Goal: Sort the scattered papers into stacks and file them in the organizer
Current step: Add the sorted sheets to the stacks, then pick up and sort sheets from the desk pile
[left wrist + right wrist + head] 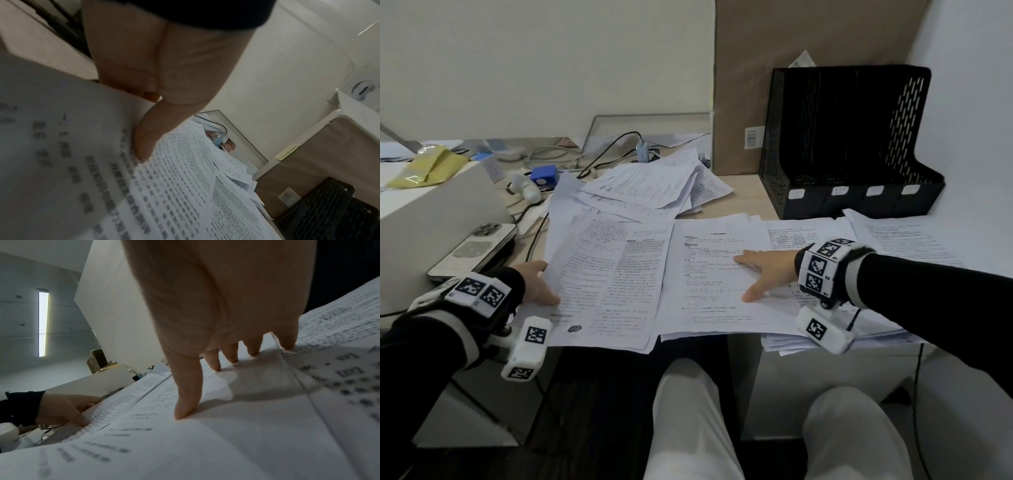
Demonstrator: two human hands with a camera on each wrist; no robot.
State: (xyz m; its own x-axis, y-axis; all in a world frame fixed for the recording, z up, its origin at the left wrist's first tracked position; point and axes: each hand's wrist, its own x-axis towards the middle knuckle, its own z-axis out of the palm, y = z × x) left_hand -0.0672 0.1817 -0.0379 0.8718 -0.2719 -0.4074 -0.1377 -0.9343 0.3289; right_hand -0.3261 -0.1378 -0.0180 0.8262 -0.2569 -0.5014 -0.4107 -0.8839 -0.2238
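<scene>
Left hand (538, 281) pinching printed sheet (606, 274), right hand (765, 272) flat on middle stack (717, 277)

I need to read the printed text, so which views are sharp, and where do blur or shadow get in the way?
Head view: even light, print small. Left wrist view: nearest sheet blurred, dim. Right wrist view: right hand shadows the page; near print soft.
</scene>
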